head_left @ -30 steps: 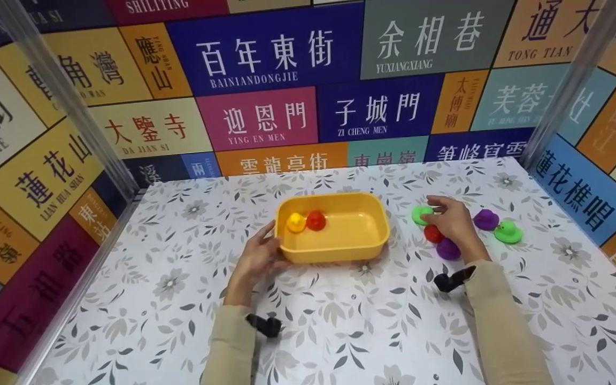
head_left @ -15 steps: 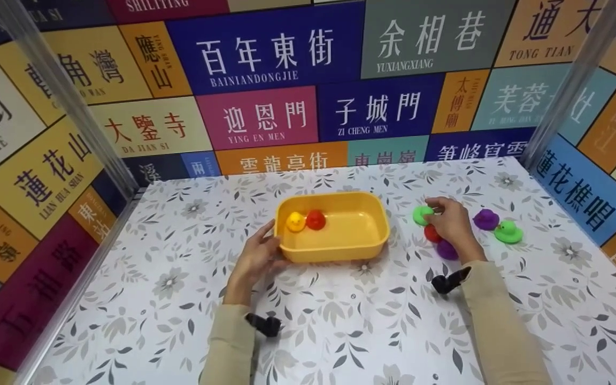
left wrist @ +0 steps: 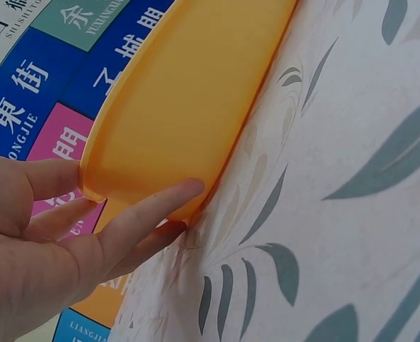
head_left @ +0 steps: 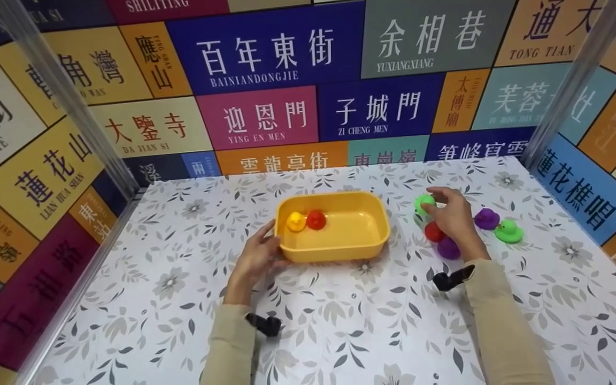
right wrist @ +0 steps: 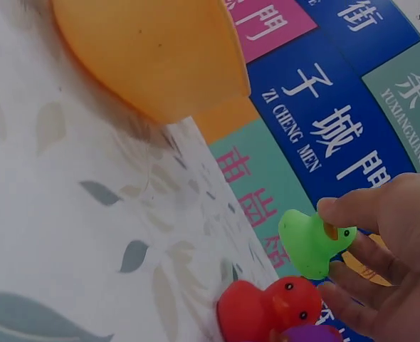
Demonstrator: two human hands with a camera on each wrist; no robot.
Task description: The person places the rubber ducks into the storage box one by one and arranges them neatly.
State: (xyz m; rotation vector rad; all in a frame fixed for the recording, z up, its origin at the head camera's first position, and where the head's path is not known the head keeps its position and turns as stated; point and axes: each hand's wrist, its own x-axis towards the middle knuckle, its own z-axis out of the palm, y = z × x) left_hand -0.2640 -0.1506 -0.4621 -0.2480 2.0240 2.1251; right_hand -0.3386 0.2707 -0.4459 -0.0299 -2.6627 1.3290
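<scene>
A person's right hand (head_left: 452, 216) pinches a small green rubber duck (head_left: 423, 202) between thumb and fingertips, holding it just clear of the floral-patterned tabletop (head_left: 340, 321), at about 3 o'clock from a shallow yellow plastic tub (head_left: 335, 227); the wrist view shows the thumb (right wrist: 352, 206) over the duck's orange beak and the fingers curled beneath its body. Directly below the hand, at its 6 o'clock, a red rubber duck (head_left: 433, 232) and a purple rubber duck (head_left: 448, 248) sit on the table, touching or nearly so. Farther out at 3 o'clock lie a second purple duck (head_left: 486, 218) and a second green duck (head_left: 509, 231), side by side. The left hand (head_left: 257, 256) grips the tub's corner at 8 o'clock, thumb over the rim and fingers (left wrist: 146, 217) pressed against the outer wall. Inside the tub, at its 10 o'clock corner, a yellow rubber duck (head_left: 295, 222) and another red duck (head_left: 316, 220) rest together. Colourful sign panels (head_left: 265, 53) line the walls behind.
</scene>
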